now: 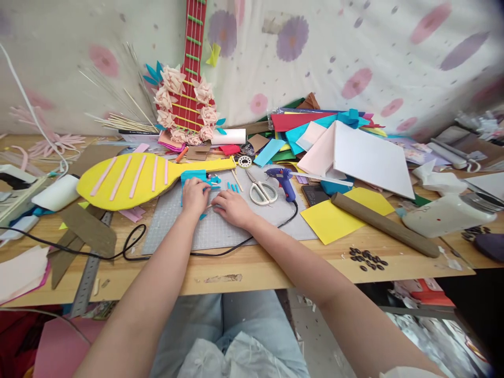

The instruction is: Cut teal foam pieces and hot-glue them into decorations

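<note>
My left hand (196,195) rests over blue paper (192,174) on the grey cutting mat (169,226), its fingers bent in a pinch. Close beside it, my right hand (233,208) is low on the mat with fingers curled and pressed together. A thin pale sliver and a bit of blue show between the hands, too small to name. Just beyond lie several small blue paper rolls (233,187). White-handled scissors (263,193) and a blue glue gun (282,181) lie to the right.
A yellow lute-shaped cutout (129,181) with pink strips lies left. Behind stands a red paper guitar (187,105) with flowers. Yellow sheets (334,218), a brown tube (384,224) and dark beads (368,259) are at right. The glue gun's black cord (224,253) crosses the front.
</note>
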`<state>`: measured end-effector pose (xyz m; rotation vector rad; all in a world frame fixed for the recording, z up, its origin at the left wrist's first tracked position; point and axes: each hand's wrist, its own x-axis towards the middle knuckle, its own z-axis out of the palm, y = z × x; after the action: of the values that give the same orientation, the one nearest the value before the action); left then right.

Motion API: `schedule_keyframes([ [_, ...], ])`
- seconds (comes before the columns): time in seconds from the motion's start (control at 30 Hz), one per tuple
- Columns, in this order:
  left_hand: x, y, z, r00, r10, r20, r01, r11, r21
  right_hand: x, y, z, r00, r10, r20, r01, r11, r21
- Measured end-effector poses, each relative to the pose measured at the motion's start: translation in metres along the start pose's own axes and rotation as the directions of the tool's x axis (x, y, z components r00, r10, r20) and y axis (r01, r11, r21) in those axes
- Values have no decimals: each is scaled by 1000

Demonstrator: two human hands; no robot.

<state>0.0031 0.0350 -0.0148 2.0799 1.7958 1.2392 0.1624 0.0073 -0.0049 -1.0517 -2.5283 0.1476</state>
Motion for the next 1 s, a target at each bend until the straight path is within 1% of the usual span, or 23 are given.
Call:
schedule_keyframes([
  [0.07, 1, 2, -2, 996, -70, -56, 63, 991, -115, 2, -4, 4, 1000, 23, 9, -23, 1000, -20],
  [0.1, 0, 5, -3, 989, -127, -70, 111, 972, -205, 2, -4, 5, 999, 32, 11, -32, 999, -28],
  [0.13, -1, 8, -4, 977, -203, -64, 173, 933, -317, 3, -4, 6, 999, 38, 13, -37, 999, -34],
  [0.17, -3, 12, -5, 958, -285, -32, 243, 866, -437, 3, -3, 6, 999, 38, 16, -38, 999, -38],
  [0.23, -8, 21, -7, 905, -408, 118, 379, 651, -657, 2, -2, 7, 999, 36, 27, -35, 998, -44],
  [0.3, -11, 29, -8, 842, -487, 233, 472, 457, -754, 2, -2, 6, 998, 45, 42, -43, 998, -54],
  [0.33, -13, 32, -9, 815, -515, 265, 499, 393, -772, 2, -2, 5, 997, 55, 51, -52, 997, -60],
  [0.37, -13, 33, -10, 797, -532, 285, 515, 354, -780, 2, -2, 5, 996, 66, 60, -62, 996, -65],
  [0.43, -13, 35, -12, 779, -547, 306, 531, 318, -785, 0, -2, 4, 995, 79, 66, -75, 995, -68],
  [0.53, -12, 36, -15, 763, -557, 329, 553, 297, -779, -3, 2, 5, 996, 71, 45, -68, 996, -56],
  [0.6, -13, 37, -15, 752, -562, 344, 570, 292, -768, -5, 5, 6, 996, 93, 14, -93, 995, -25],
  [0.67, -14, 39, -14, 757, -547, 358, 574, 295, -764, -7, 9, 6, 988, 151, -33, -149, 987, 56],
  [0.73, -16, 40, -14, 769, -525, 366, 567, 293, -770, -8, 12, 5, 970, 225, -95, -204, 959, 196],
  [0.8, -17, 41, -14, 778, -506, 372, 559, 286, -779, -6, 14, 2, 933, 324, -154, -246, 890, 385],
  [0.83, -17, 41, -14, 781, -499, 375, 555, 282, -783, -5, 14, 1, 909, 386, -161, -263, 827, 496],
  [0.87, -17, 41, -14, 786, -489, 379, 551, 276, -787, -2, 13, 0, 880, 452, -145, -279, 739, 614],
  [0.93, -17, 40, -14, 798, -463, 387, 539, 260, -801, 5, 11, 0, 816, 575, -53, -295, 494, 818],
  [0.97, -17, 40, -13, 803, -450, 389, 532, 250, -809, 9, 9, 0, 785, 619, 1, -292, 367, 883],
  [1.0, -17, 40, -12, 809, -438, 391, 525, 240, -817, 14, 6, 1, 755, 655, 43, -281, 263, 923],
])
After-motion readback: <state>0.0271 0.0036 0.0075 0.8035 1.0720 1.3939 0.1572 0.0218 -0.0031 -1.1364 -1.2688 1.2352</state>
